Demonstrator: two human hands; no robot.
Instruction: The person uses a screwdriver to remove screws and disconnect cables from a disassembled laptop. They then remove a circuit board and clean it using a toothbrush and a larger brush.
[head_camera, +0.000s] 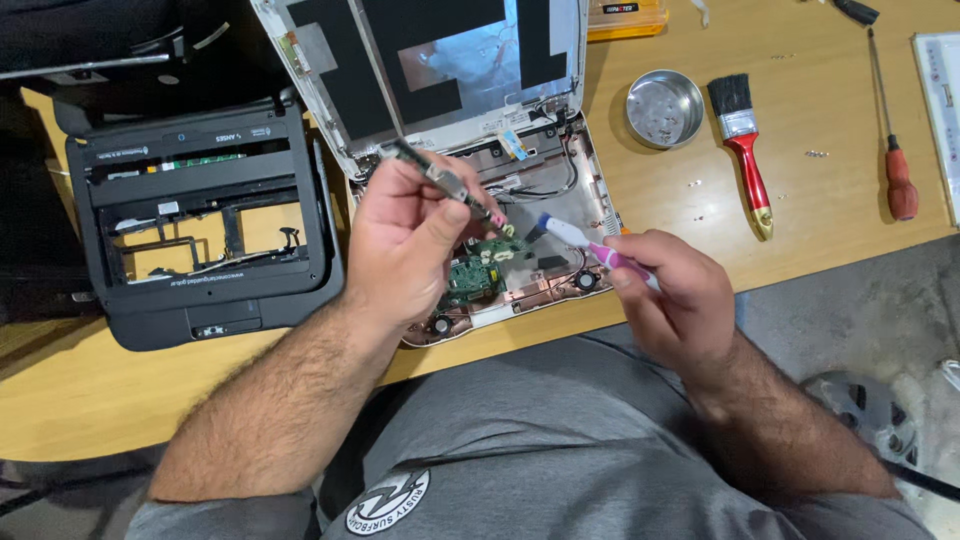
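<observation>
The left hand is raised over the opened white laptop base, its fingers clamped on a thin dark component strip — a narrow piece that slants from upper left down to lower right, its lower tip pointing toward a small pink-tipped part beside the green circuit board. The right hand is just to the right, near the front edge of the worktop, its fingers closed around a toothbrush with a pink and white handle; the brush head reaches left and stops just beside the lower end of the strip, above the circuit board. Whether brush and strip actually touch cannot be told.

The laptop base lies open near the middle of the worktop, with wires and small round speakers showing at its near edge, and the white lid with black patches stands tilted at the far side. To the left lies a black laptop shell, stripped and hollow. On the right — well apart from the hands — are a round metal dish, a red-handled paintbrush and a red-handled screwdriver, with a few small screws scattered between them. An orange box lies at the far edge.
</observation>
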